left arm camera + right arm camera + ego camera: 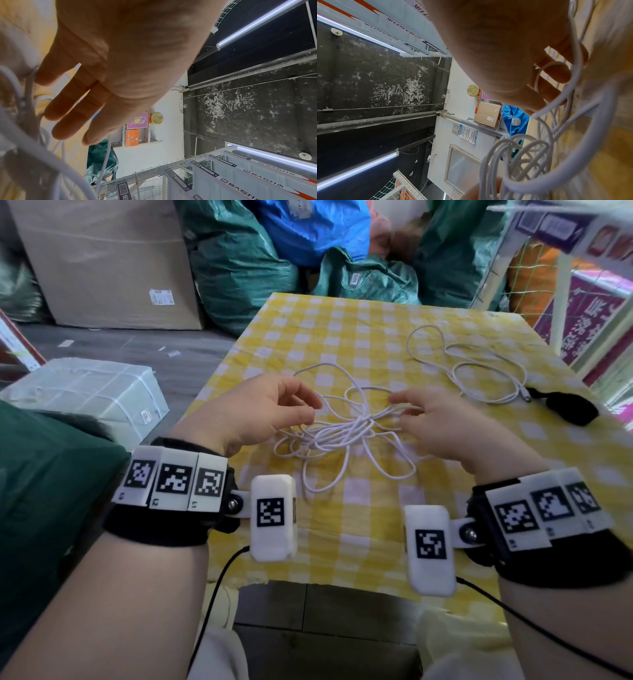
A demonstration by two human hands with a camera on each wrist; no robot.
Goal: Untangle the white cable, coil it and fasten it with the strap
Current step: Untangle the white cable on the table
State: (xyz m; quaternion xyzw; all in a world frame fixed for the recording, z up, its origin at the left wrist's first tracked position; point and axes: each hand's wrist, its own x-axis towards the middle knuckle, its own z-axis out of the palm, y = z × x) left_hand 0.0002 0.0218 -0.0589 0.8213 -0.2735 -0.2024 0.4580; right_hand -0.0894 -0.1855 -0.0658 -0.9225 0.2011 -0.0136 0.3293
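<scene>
The white cable (337, 433) lies in a tangled knot of loops mid-table on the yellow checked cloth (342, 337). Its free length runs off in wide loops to the right, ending in a plug (525, 397) beside the black strap (572, 408). My left hand (308, 409) hovers at the knot's left side, its fingers (77, 108) relaxed and nearly straight beside the strands (25, 148). My right hand (400, 410) reaches in from the right. Its spread fingers (556, 75) sit among strands (513, 155) that drape across them, with no clear pinch.
Off the table's left edge stand a strapped white parcel (85, 395) and a big cardboard box (102, 261). Green and blue sacks (239, 268) pile up behind the far edge. A netted shelf rack (565, 285) borders the right side.
</scene>
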